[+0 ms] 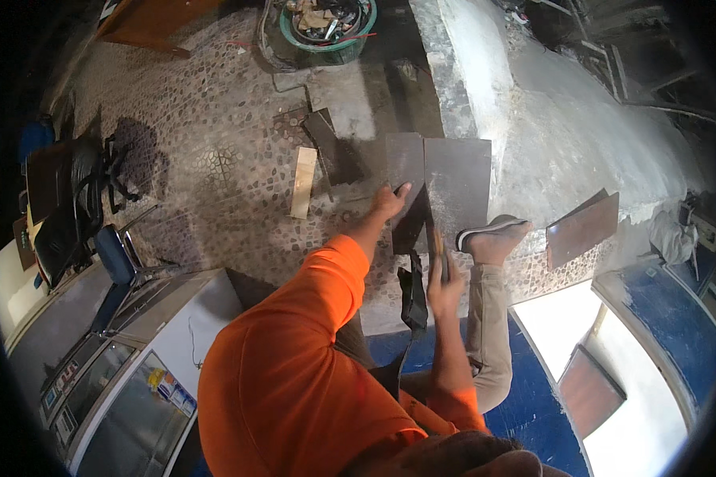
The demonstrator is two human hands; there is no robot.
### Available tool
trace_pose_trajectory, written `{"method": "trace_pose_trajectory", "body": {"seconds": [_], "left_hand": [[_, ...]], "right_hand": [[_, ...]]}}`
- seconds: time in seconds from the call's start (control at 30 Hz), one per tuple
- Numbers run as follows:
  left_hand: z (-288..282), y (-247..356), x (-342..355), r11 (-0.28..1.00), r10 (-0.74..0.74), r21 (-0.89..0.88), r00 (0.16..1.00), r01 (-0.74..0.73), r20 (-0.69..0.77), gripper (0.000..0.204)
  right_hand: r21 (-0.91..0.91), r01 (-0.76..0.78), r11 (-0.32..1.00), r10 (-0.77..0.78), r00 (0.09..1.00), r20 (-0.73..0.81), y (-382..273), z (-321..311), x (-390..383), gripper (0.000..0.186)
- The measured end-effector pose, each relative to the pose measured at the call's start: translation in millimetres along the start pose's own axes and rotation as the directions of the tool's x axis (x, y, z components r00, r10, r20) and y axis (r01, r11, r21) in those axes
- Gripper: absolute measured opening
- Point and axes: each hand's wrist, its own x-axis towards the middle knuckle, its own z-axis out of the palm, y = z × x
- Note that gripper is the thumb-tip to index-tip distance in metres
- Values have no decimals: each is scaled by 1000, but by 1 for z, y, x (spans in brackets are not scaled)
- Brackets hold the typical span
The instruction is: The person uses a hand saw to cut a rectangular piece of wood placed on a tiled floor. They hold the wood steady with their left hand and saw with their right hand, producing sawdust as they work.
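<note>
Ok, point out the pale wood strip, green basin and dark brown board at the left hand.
Pale wood strip [302, 184], head view: middle of its upper face.
Green basin [324, 48], head view: near rim.
Dark brown board [406, 163], head view: upper part of its face.

Top edge crops tub [330, 55]; right hand [445, 284] partly hides tool [437, 242].

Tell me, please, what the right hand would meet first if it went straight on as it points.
Likely the dark brown board just ahead of the right hand, though depth is unclear.
</note>
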Motion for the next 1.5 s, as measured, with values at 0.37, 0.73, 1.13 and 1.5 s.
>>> {"method": "trace_pose_trajectory", "body": {"seconds": [0.37,0.73,1.13,1.5], "left_hand": [[3,-16,17,996,66,77,980,-53,-185,104],[1,-35,15,994,80,88,973,-63,-214,93],[-5,-38,27,998,53,44,981,-45,-186,95],[10,-36,22,988,114,120,979,-94,-171,108]], "right_hand": [[74,-28,997,29,999,-12,0,14,-11,41],[216,-277,936,262,960,97,-31,-83,-146,44],[149,-354,923,339,934,113,-41,-87,-159,46],[-30,4,1000,-4,1000,0,-8,5,-3,42]]}}
